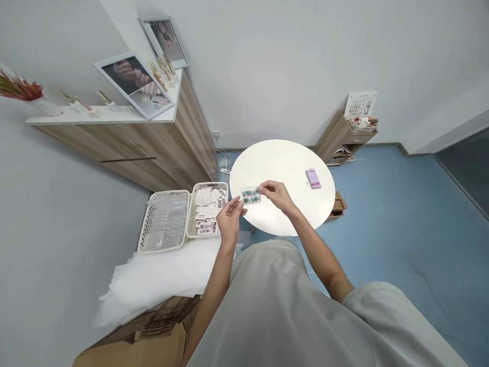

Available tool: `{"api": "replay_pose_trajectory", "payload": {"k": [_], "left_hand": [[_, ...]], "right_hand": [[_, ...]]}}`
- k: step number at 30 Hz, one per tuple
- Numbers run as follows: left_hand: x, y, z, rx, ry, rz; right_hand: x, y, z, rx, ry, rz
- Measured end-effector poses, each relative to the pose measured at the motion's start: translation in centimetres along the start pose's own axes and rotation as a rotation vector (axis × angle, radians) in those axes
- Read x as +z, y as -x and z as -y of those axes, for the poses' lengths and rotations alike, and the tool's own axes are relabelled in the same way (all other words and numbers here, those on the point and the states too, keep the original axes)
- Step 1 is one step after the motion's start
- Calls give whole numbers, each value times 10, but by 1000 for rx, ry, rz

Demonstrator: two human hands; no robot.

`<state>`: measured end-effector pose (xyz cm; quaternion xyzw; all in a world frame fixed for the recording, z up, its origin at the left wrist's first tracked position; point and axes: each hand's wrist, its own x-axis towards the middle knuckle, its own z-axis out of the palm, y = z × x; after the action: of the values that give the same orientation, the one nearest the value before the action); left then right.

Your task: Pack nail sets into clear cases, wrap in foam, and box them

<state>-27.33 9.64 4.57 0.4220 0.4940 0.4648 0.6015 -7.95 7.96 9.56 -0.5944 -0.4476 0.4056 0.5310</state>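
Observation:
Both of my hands hold a small clear packet of green and dark press-on nails (pixel 251 195) over the near left edge of a round white table (pixel 282 168). My left hand (pixel 230 218) pinches the packet's left end with thumb and fingers closed. Fingertips of my right hand (pixel 275 193) grip its right end. A small pink object (pixel 313 179), blurred, lies on the table to the right, apart from both hands.
Two cream baskets sit left of the table: one (pixel 164 220) with clear trays, one (pixel 208 210) with several nail packets. A wooden cabinet (pixel 153 142) stands behind them, cardboard boxes (pixel 153 336) below. A small wooden shelf (pixel 344 135) stands by the far wall on blue floor.

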Motion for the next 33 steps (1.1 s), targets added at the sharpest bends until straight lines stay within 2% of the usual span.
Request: {"api": "replay_pose_trajectory", "payload": {"k": [7, 12, 16, 19, 23, 30, 33], "left_hand": [[-8, -15, -9, -262, 19, 205], [-8, -24, -26, -296, 12, 268], [-5, -31, -29, -322, 76, 268], [-4, -32, -27, -281, 80, 222], [-2, -29, -22, -144, -5, 149], [6, -20, -18, 68, -120, 147], [6, -17, -15, 134, -191, 157]], "right_hand": [[-5, 12, 11, -213, 216, 21], [-11, 16, 5, -300, 308, 124], [-15, 19, 0, -308, 326, 125], [-14, 22, -3, -277, 311, 90], [-10, 27, -5, -195, 246, -1], [-11, 26, -10, -54, 136, -115], [-14, 24, -11, -75, 125, -133]]}}
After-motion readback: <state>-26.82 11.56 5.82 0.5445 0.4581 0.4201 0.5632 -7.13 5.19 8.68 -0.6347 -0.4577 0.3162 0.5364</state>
